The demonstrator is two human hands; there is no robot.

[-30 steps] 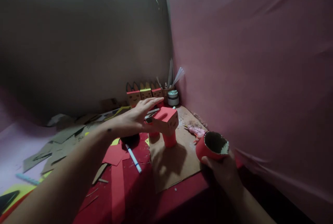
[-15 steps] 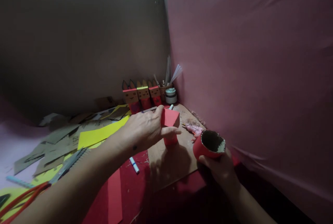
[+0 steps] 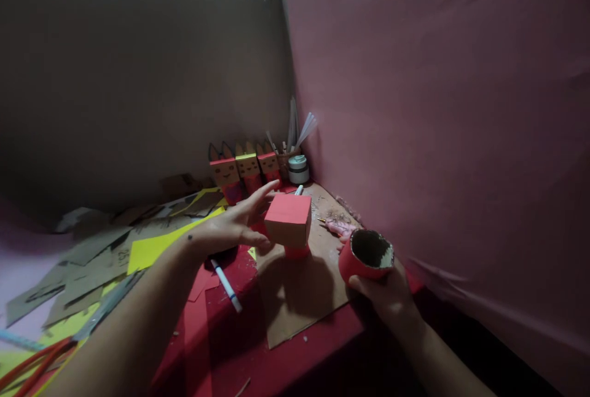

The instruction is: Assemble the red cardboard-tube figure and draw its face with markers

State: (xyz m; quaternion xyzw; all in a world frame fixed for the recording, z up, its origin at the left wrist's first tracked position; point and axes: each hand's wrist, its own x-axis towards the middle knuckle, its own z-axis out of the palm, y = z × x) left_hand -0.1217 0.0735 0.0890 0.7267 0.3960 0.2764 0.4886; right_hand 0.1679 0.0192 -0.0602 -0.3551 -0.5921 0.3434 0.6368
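A cardboard box (image 3: 288, 231) with a red paper top stands on a red base, upright on a brown cardboard sheet (image 3: 295, 317). My left hand (image 3: 244, 222) is just left of the box, fingers spread and thumb low, holding nothing. Whether a fingertip still brushes the box I cannot tell. At the right, my right hand (image 3: 391, 292) grips a red paper-covered tube (image 3: 349, 265) from below and behind. The tube's dark open end faces up, and its rim looks rough. Beyond it lies a pink glue gun (image 3: 340, 227) with a metal tip.
Three box-headed figures (image 3: 249, 166) with drawn faces stand at the back, beside a white jar (image 3: 298, 171) and a holder with glue sticks (image 3: 306, 129). Cardboard scraps (image 3: 96, 262), yellow paper (image 3: 152, 251), orange-handled scissors (image 3: 41, 357) and a marker (image 3: 225, 285) lie leftward. A pink cloth wall (image 3: 437, 108) rises at right.
My left hand has let go of the box, moved left and spread its fingers. The box now stands with its front turned to me. My right hand still grips the tube.
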